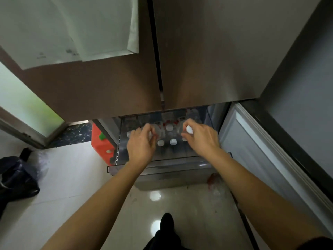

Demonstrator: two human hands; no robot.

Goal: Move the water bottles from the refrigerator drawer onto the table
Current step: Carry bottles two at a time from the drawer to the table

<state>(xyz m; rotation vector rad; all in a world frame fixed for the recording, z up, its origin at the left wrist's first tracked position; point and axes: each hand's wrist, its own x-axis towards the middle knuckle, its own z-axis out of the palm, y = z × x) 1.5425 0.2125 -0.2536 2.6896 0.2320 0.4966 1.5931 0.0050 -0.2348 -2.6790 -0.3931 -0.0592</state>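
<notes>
Looking down through the head camera, nearest me is a dark shoe (166, 221) on glossy pale floor tiles (72, 177). Both bare forearms reach forward over the front rim of the pulled-out refrigerator drawer (162, 168).

My left hand (142, 145) is inside the drawer, fingers curled down among the bottle tops. I cannot tell whether they have closed on one. My right hand (201, 139) pinches the white cap of a water bottle (189, 129) between thumb and fingertips.

Between the two hands and just beyond them, the other water bottles (173, 141) stand upright in rows in the drawer. They are clear plastic with round white caps and red labels.

Left of my left hand sits a red box (100, 143), and well beyond it a black bag (16, 177). Above both hands rise the closed brown-grey refrigerator doors (207, 60).
</notes>
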